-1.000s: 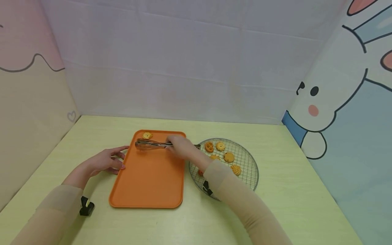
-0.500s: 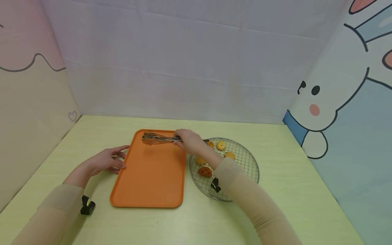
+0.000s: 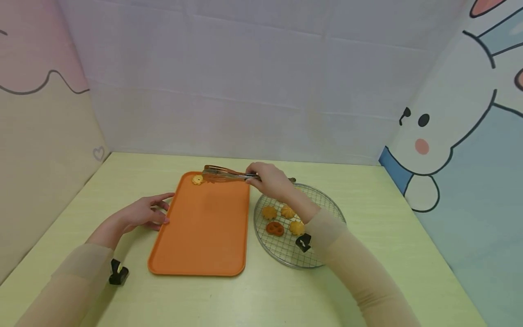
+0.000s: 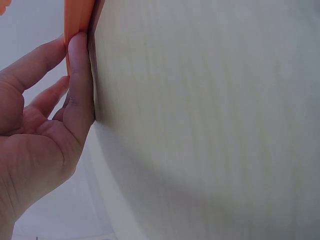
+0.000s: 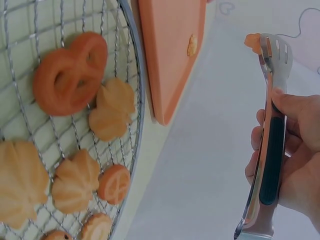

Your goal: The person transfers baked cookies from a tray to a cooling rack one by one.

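Observation:
My right hand (image 3: 273, 180) grips a pair of metal tongs (image 3: 224, 173) with dark handle grips, over the far end of an orange tray (image 3: 200, 227). At the tong tips in the right wrist view shows a small orange-brown piece (image 5: 254, 43); whether the tongs grip it I cannot tell. A yellow flower-shaped cookie (image 3: 198, 180) lies in the tray's far left corner. My left hand (image 3: 143, 213) holds the tray's left rim between thumb and fingers. Right of the tray, a round wire rack (image 3: 282, 254) bears several cookies, among them a pretzel-shaped cookie (image 3: 275, 228); my right arm hides part of it.
The pale yellow table (image 3: 408, 254) runs up to a whitish cloth wall (image 3: 261, 91). Printed panels stand at both sides, with a rabbit drawing (image 3: 429, 136) at the right.
My right hand has moved back and to the right with the tongs. The flower-shaped cookie in the corner shows again beside the tong tips. My left hand stays at the tray's rim.

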Tool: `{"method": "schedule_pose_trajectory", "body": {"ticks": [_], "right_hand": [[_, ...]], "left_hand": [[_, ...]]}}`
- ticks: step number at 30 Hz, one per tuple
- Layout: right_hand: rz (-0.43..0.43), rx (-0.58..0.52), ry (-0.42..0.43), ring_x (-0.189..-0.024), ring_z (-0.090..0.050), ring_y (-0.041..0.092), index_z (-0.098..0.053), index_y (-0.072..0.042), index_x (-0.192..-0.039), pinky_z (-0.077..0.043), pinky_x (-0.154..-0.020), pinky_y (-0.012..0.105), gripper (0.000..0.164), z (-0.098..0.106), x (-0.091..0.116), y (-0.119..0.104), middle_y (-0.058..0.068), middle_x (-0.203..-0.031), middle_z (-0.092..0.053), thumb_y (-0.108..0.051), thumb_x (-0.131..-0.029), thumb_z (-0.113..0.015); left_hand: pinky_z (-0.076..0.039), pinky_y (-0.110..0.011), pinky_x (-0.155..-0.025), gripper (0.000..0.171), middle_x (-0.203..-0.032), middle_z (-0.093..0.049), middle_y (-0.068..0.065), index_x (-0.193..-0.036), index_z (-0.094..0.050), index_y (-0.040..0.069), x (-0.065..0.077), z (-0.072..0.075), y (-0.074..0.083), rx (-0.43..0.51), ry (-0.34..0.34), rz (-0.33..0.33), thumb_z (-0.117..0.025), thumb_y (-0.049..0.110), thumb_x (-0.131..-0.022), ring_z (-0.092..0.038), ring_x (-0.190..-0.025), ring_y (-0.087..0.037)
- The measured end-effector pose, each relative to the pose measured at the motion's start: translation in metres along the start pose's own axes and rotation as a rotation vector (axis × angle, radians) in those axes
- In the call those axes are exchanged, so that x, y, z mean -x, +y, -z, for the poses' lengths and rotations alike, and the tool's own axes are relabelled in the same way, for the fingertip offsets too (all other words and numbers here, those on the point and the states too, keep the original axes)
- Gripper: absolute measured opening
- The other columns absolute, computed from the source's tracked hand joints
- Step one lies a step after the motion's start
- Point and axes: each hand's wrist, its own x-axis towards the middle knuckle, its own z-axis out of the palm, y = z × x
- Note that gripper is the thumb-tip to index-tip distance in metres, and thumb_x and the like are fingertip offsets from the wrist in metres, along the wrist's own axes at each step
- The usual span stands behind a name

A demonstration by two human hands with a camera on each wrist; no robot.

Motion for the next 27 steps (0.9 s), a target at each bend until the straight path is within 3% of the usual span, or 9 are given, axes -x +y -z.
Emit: {"method": "schedule_pose_trajectory", "body": {"ticks": [17, 27], "right_hand": [[0.008, 0.032, 0.050, -0.088, -0.060, 0.018, -0.060, -0.006, -0.115, -0.051, -0.075, 0.035, 0.025, 0.043, 0.045, 0.014, 0.008, -0.105, -0.063, -0.022, -0.096, -0.056], [0.016, 0.044, 0.088, -0.073, -0.053, 0.015, -0.061, -0.007, -0.111, -0.045, -0.064, 0.031, 0.023, 0.061, 0.070, 0.018, 0.005, -0.097, -0.062, -0.024, -0.095, -0.057]], "left_hand": [[-0.057, -0.035, -0.071, 0.088, -0.118, -0.037, -0.018, -0.151, -0.015, 0.008, 0.008, -0.009, -0.004, 0.027, 0.010, -0.002, -0.070, 0.007, -0.083, -0.056, -0.083, -0.017], [-0.057, -0.035, -0.072, 0.088, -0.118, -0.037, -0.017, -0.152, -0.016, 0.009, 0.010, -0.010, -0.001, 0.017, 0.014, 0.010, -0.070, 0.007, -0.083, -0.056, -0.083, -0.017]]}}
